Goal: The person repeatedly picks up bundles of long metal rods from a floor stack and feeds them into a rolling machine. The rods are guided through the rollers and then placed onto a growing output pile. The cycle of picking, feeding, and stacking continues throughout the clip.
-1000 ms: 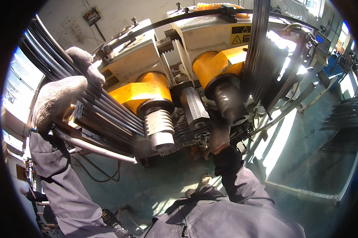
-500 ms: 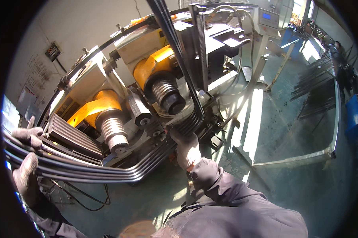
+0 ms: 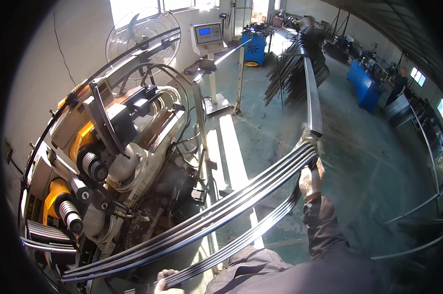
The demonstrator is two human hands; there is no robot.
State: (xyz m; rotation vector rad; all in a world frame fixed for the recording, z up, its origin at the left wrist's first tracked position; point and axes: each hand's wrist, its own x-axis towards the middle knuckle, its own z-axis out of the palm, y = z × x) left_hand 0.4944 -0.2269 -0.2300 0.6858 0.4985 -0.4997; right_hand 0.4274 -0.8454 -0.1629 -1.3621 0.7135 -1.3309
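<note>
A bundle of several dark, shiny bent metal tubes (image 3: 202, 215) runs from the lower left up to a bend at the right, then back toward the lower middle. My gloved right hand (image 3: 310, 181) is closed round the bundle just below the bend. At the lower edge my gloved left hand (image 3: 167, 284) is closed on the lower run of the tubes, partly cut off by the picture's edge. Right above the bend is the near end of a grey rectangular metal beam (image 3: 311, 98). A pale, glove-like shape beside that end is too unclear to identify.
At left stands a bending machine (image 3: 133, 166) with yellow arms and ribbed rollers. A control panel (image 3: 209, 36) on a post and a fan (image 3: 143, 36) are behind it. Dark bars (image 3: 292, 73) hang over the beam. Blue cabinets (image 3: 363, 85) and a person (image 3: 401, 85) are farther right.
My view has swung right, away from the machine. The bent tubes, earlier up against the machine's rollers, are now out to its right, beside the beam, still in my hands.
</note>
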